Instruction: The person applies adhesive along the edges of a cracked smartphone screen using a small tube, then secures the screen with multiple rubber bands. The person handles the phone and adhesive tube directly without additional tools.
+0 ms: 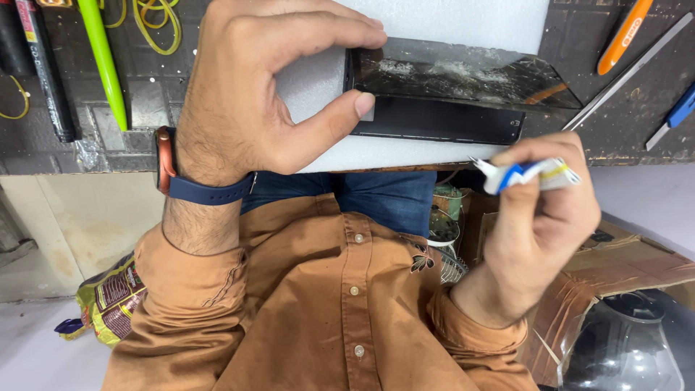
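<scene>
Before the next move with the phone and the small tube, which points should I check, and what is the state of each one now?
1. Left hand grips the phone at its end, thumb and fingers on both sides: ok.
2. Phone rests on the white foam sheet: ok.
3. Dark lifted panel is raised away from the phone body along one edge: ok.
4. Right hand holds the crumpled tube: ok.
5. Tube nozzle open or capped: cannot tell.
6. Tube is apart from the phone, not touching: ok.
</scene>
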